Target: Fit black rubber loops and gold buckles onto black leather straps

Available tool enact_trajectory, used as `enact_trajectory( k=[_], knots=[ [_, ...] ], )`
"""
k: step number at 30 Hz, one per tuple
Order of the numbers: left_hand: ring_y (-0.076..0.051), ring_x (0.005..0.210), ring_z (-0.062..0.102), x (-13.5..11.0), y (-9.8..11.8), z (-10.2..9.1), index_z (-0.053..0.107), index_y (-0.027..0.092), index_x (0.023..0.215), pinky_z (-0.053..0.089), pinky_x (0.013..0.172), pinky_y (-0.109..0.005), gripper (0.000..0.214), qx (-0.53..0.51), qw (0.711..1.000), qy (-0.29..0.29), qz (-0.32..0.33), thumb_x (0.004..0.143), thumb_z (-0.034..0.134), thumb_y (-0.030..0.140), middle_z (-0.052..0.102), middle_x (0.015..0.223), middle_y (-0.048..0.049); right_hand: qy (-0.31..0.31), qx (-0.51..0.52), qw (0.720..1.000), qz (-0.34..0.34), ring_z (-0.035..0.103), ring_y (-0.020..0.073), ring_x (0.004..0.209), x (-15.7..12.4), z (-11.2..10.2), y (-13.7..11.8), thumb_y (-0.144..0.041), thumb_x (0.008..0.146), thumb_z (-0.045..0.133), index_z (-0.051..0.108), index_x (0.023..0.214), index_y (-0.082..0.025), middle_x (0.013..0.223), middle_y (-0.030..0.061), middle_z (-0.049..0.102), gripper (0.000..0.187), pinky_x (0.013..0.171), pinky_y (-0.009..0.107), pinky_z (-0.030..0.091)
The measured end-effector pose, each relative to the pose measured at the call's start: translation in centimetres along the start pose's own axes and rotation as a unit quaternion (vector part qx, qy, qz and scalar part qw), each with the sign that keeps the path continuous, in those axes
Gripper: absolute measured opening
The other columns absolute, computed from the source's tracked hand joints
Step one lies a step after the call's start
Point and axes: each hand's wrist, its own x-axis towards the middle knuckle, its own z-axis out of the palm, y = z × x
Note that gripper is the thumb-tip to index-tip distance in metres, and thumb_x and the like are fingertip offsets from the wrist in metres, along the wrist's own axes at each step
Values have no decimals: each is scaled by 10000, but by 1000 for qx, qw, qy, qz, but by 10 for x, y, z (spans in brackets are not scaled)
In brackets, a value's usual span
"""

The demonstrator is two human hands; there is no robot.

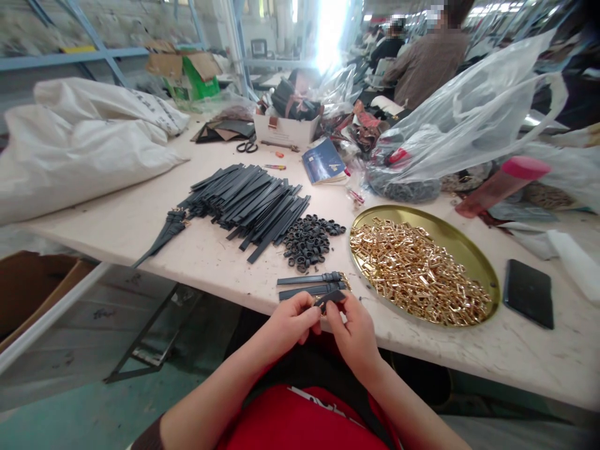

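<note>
Close to the table's front edge, my left hand [299,317] and my right hand [349,322] pinch a short dark strap [334,297] between them. A bit of gold metal shows by the left fingertips, mostly covered. Just beyond lie finished-looking straps with gold buckles [309,284], side by side. Small dark loops [312,240] are heaped behind these. Further left spreads a large pile of dark flat strips [248,203]. To the right, a round gold tray [469,240] holds a mound of gold buckles [417,272].
A black phone [529,292] lies right of the tray. Scissors [247,146], a blue booklet [324,162] and a white box [287,130] stand further back. White sacks [89,144] fill the left; a clear plastic bag [459,125] bulges at right. A person [429,59] sits beyond.
</note>
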Motion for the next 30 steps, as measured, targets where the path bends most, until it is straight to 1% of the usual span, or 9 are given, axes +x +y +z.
enact_trajectory(
  k=[4,10,13,16,19,22,24,27,30],
  knots=[
    [-34,367,349,0,2,-2,448,171,696,251,387,-166,149,1,1000,-16,21,759,481,302,521,561,50,-91,110,988,66,504,145,604,4,-4,-5,-349,839,413,515,730,-202,637,-11,541,210,587,265,410],
    [-75,434,390,1,1,-1,446,182,643,279,425,-188,130,106,993,46,34,746,444,261,490,531,50,-2,23,998,-55,523,184,764,5,-2,-3,-290,783,517,544,775,-219,795,34,580,77,701,310,416],
    [-100,517,445,-2,7,-4,477,178,625,311,489,-200,177,192,978,52,65,765,446,281,512,539,39,-66,71,995,10,511,158,669,9,-2,2,-314,765,549,529,744,-211,705,3,558,107,639,283,421],
    [-101,508,449,1,11,-9,481,174,623,322,495,-204,265,195,978,31,62,789,456,379,522,530,34,-135,160,974,82,513,139,644,17,-4,6,-367,768,549,515,739,-204,678,-21,552,169,613,254,422],
    [-90,460,452,13,8,-15,499,170,742,338,459,-199,236,124,991,34,41,752,522,405,549,572,36,-189,156,967,64,512,130,631,32,-10,9,-404,798,504,540,738,-197,663,-22,558,219,603,244,413],
    [-85,461,466,26,1,-20,488,176,974,364,455,-193,292,67,996,29,45,759,522,371,568,633,36,-219,51,974,14,523,144,622,61,-17,14,-438,857,364,569,701,-183,646,9,575,362,587,259,405],
    [-77,441,433,32,-3,-23,508,172,965,345,440,-186,271,81,995,41,43,780,485,368,542,590,42,-162,-101,981,-22,532,159,649,85,-19,18,-407,862,365,579,720,-188,679,24,591,338,597,269,388],
    [-71,403,377,38,-6,-27,518,171,861,307,408,-183,244,90,992,86,18,788,457,395,503,531,54,-120,-329,935,-51,549,185,712,115,-13,24,-342,836,439,590,758,-197,766,49,618,223,625,284,361],
    [-75,407,379,41,-8,-29,516,179,818,308,428,-189,232,101,988,113,21,793,447,398,509,522,57,-139,-391,909,-42,563,195,704,127,-2,29,-301,809,485,593,732,-198,767,63,627,169,600,283,342]
  ],
)
